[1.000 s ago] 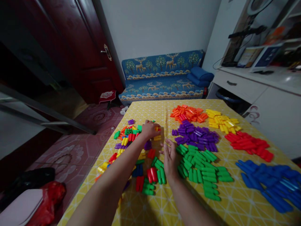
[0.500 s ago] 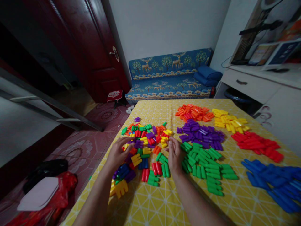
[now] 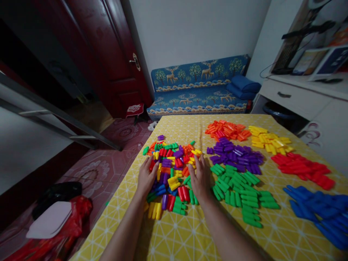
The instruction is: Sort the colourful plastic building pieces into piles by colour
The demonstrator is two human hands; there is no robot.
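My left hand [image 3: 146, 175] rests at the left edge of a mixed heap of plastic blocks [image 3: 170, 163], its fingers apart over red and yellow pieces. On the heap's right side my right hand [image 3: 199, 177] has its fingers spread, touching or just above blocks. Neither hand visibly holds a block. Single-colour piles lie to the right: green [image 3: 239, 188], purple [image 3: 235, 156], orange [image 3: 227, 130], yellow [image 3: 270, 139], red [image 3: 301, 168] and blue [image 3: 323, 210].
A yellow patterned cloth [image 3: 174, 239] covers the table. Beyond it stands a blue sofa [image 3: 198, 88]. A white cabinet [image 3: 296, 96] is on the right, and a metal ladder [image 3: 54, 112] on the left. Bags [image 3: 78, 214] lie on the floor.
My left hand has moved right and inward, and the blocks beside it have shifted right and bunched together. My right hand's fingers have spread. The view has turned slightly left.
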